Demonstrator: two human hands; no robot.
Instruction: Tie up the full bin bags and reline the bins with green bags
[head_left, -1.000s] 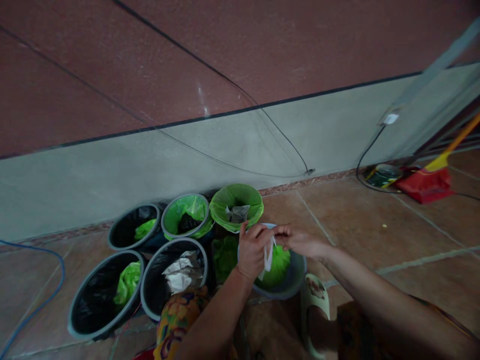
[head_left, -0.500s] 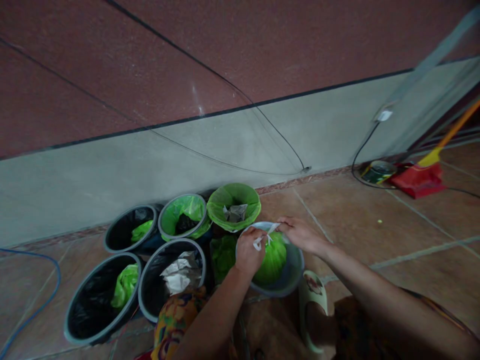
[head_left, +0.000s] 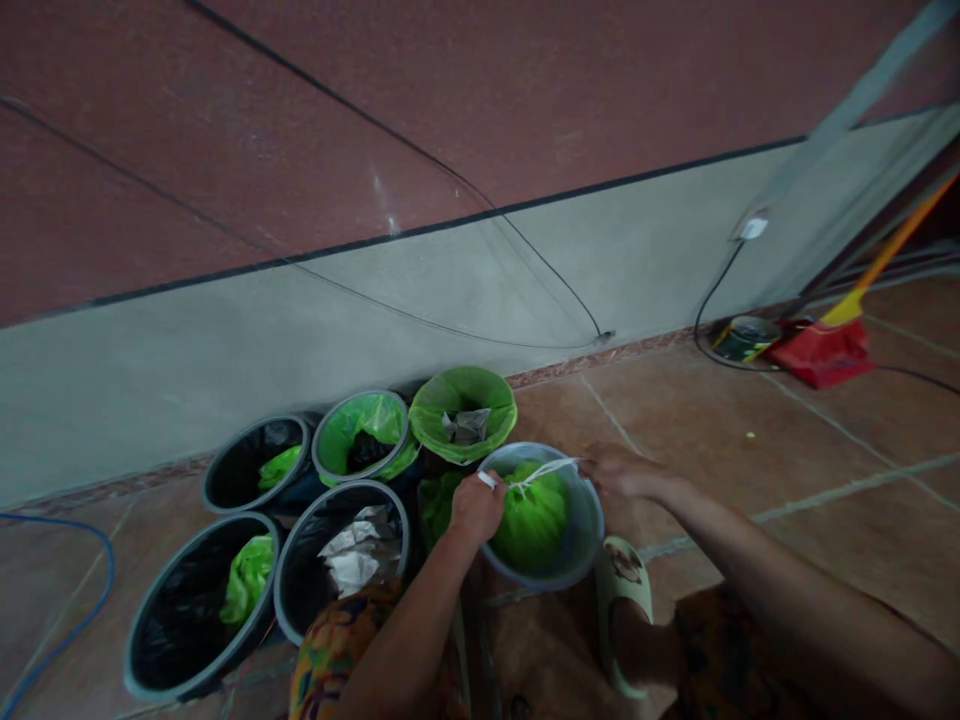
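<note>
A gathered green trash bag (head_left: 531,525) sits inside a round grey bin (head_left: 589,520) between my feet. From its top, a white drawstring (head_left: 546,470) stretches to both sides. My left hand (head_left: 478,510) is closed on one end, with a bit of white poking above the fingers. Pinched in my right hand (head_left: 622,472) is the other end, over the bin's right rim. Directly left of the bin, partly covered by my left hand, is more green bag material (head_left: 437,505).
Several lined bins stand at left, including a green-lined bin (head_left: 463,400) and a black-lined bin (head_left: 202,605). A blue hose (head_left: 109,570) curves along the floor. At right, a red dustpan (head_left: 821,352) and a dark tin (head_left: 746,340) lie near a black cable (head_left: 699,325).
My hands have moved apart, the left one down and left, the right one to the right. The drawstring is now drawn out longer between them, and the bag's top sits lower.
</note>
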